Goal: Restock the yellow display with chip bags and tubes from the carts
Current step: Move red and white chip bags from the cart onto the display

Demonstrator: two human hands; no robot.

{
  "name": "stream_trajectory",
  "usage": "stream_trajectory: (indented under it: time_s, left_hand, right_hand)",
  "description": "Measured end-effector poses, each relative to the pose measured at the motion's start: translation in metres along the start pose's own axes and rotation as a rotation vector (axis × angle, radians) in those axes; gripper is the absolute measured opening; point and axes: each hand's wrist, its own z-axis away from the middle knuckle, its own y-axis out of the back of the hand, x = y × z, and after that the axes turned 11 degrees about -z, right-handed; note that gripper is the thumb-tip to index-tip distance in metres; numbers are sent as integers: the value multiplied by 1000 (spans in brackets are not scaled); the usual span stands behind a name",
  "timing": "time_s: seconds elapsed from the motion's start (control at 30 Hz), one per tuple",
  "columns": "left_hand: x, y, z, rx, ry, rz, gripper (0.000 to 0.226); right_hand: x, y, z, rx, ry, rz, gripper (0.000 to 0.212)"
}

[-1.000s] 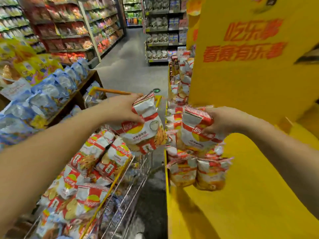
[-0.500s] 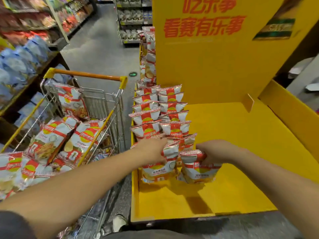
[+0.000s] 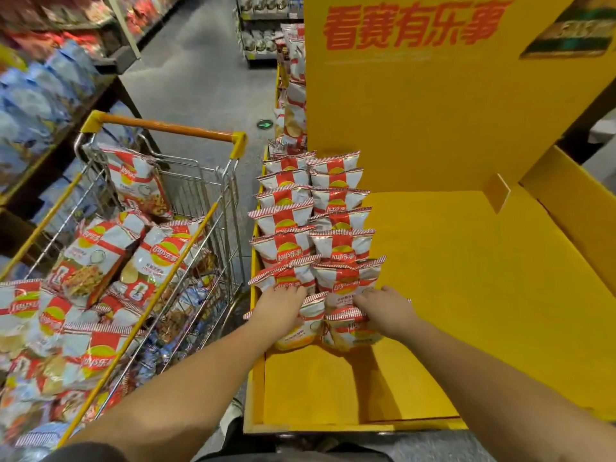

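Now two hands [image 3: 283, 303], two bags [image 3: 353, 328].

Both hands press chip bags into the yellow display [image 3: 466, 295]: left hand [image 3: 283, 306], right hand [image 3: 386, 311]; a loaded cart [image 3: 160, 128] stands beside it.

view: one head camera, high up, looks forward and down | close: both bare arms reach out from the bottom edge | middle and right: yellow display [image 3: 466, 295] fills it, near edge just below | left: cart [image 3: 160, 128] beside the display's left edge | top: aisle floor, far shelves, blurry
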Motion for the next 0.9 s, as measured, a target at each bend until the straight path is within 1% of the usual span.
stream_trajectory:
  time_s: [0.13,0.17,0.23,0.3,0.43,0.5,0.57,0.6,0.67,0.77,0.83,0.9]
  left_hand:
    - [-9,-2,-5,-15,-3,75,67]
    - [-12,0,-5,-6,-2,111,72]
    - [-15,4,-4,37,0,172,84]
    - [-19,4,-1,52,-16,183,90]
    - [-32,-8,8,30,-51,129,89]
    - [-39,-9,11,35,-46,169,90]
    - [-48,-5,15,76,-49,228,87]
    - [-53,-1,18,107,-52,275,82]
    - [-66,10,25,160,-33,431,67]
    - [-91,25,37,233,43,643,43]
    - [-113,30,46,283,112,718,32]
    - [-140,27,56,305,173,766,31]
  right_hand:
    - [-3,4,-8,50,7,15,36]
    - [-4,4,-9,48,-7,14,38]
    - [-5,4,-10,29,-72,1,50]
    - [-7,8,-9,13,-143,-6,60]
    - [-12,18,-8,52,-183,-30,78]
    - [-14,25,-5,46,-170,-71,88]
    - [-19,36,-2,34,-119,-134,92]
    - [-21,44,-1,50,-95,-177,90]
    - [-28,66,-2,161,-83,-283,80]
    - [-52,105,-17,328,-63,-403,52]
    - [-82,127,-35,371,-10,-468,32]
    - [-120,143,-56,367,43,-548,20]
